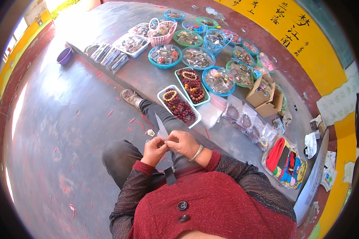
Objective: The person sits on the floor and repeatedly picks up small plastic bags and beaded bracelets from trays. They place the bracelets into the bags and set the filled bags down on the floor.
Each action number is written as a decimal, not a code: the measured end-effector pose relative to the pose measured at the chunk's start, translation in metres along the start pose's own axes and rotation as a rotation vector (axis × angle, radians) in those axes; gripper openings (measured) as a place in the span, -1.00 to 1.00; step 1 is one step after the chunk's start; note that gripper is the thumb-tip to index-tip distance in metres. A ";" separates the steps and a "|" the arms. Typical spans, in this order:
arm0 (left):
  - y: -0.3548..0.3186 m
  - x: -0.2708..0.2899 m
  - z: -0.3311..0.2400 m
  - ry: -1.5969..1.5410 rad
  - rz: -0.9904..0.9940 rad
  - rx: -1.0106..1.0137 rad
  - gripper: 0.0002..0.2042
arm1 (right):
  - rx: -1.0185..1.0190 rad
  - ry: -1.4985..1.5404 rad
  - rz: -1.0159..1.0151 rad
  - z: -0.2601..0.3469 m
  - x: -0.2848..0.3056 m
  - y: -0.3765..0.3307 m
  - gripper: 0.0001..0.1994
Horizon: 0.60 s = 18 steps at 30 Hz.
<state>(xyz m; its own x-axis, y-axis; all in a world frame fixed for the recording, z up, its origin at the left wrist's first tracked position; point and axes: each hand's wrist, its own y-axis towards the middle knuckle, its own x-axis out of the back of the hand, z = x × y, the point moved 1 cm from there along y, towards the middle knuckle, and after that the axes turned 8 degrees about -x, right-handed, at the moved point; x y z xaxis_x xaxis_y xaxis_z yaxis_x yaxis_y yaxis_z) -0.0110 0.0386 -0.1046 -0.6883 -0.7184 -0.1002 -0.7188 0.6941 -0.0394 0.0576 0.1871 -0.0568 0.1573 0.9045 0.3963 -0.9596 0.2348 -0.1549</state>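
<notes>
Above my lap, my left hand [154, 150] and my right hand [182, 143] meet, thumbs and fingertips pinched close together. Between them they hold a thin, see-through plastic bag [161, 126], whose pointed end stands up past the fingers. A light bracelet circles my right wrist. Just beyond my knee lies a white tray [160, 95] of dark red bead bracelets, with one pale bracelet on top. Beside it is a green-rimmed tray [207, 99] with more red, orange and pale beads. Flat plastic bags [211, 113] are stacked right of the trays.
Blue and green basins [165, 65] of small wares crowd the raised step, with a pink basket [162, 38] and blue basket [214, 49] among them. Bagged bracelets [247, 119], open cardboard boxes [266, 97] and a colourful cloth pack [285, 163] sit right. A purple basin [64, 56] stands far left.
</notes>
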 end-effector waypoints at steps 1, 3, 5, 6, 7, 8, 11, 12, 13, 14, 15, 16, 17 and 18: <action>0.000 0.000 0.004 0.090 0.003 -0.022 -0.94 | 0.036 -0.048 -0.039 0.001 -0.001 0.000 -0.80; 0.001 0.000 0.007 0.121 -0.014 -0.102 -0.94 | 0.069 -0.080 -0.062 0.000 -0.002 0.000 -0.82; 0.001 -0.002 0.004 0.117 -0.053 -0.103 -0.92 | 0.083 -0.098 -0.075 0.000 -0.001 0.000 -0.83; 0.001 -0.003 0.000 0.052 -0.084 -0.062 -0.91 | 0.081 -0.100 -0.077 0.001 0.000 0.000 -0.83; 0.001 -0.004 -0.004 -0.014 -0.115 -0.021 -0.90 | 0.079 -0.101 -0.079 0.002 0.001 -0.001 -0.83; 0.001 -0.004 -0.005 -0.079 -0.147 0.019 -0.89 | 0.094 -0.127 -0.091 0.002 0.001 -0.001 -0.84; 0.002 -0.002 0.001 -0.063 -0.185 0.004 -0.95 | 0.134 -0.204 -0.124 0.004 0.000 -0.001 -0.85; 0.002 -0.001 0.003 -0.025 -0.183 0.006 -0.95 | 0.144 -0.230 -0.132 0.008 0.000 -0.003 -0.85; 0.002 -0.001 0.005 0.013 -0.180 0.009 -0.96 | 0.155 -0.255 -0.140 0.010 -0.001 -0.004 -0.85; 0.002 -0.001 0.006 0.051 -0.174 0.011 -0.96 | 0.166 -0.282 -0.156 0.008 -0.003 -0.004 -0.86; 0.002 -0.002 0.005 0.141 -0.183 -0.007 -0.95 | 0.177 -0.309 -0.171 0.006 -0.005 -0.004 -0.86; 0.002 -0.003 0.004 0.231 -0.191 -0.025 -0.94 | 0.189 -0.336 -0.186 0.005 -0.006 -0.004 -0.86; 0.002 -0.006 0.000 0.322 -0.200 -0.043 -0.93 | 0.212 -0.350 -0.201 0.006 -0.006 -0.004 -0.86; 0.001 -0.007 -0.005 0.392 -0.212 -0.088 -0.91 | 0.235 -0.363 -0.216 0.006 -0.006 -0.004 -0.86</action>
<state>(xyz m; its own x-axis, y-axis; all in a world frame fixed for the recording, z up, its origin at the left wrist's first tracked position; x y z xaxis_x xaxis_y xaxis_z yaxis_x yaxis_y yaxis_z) -0.0072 0.0442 -0.0991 -0.4982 -0.8185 0.2860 -0.8416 0.5359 0.0677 0.0589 0.1788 -0.0528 0.3074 0.6513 0.6938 -0.9473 0.2788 0.1580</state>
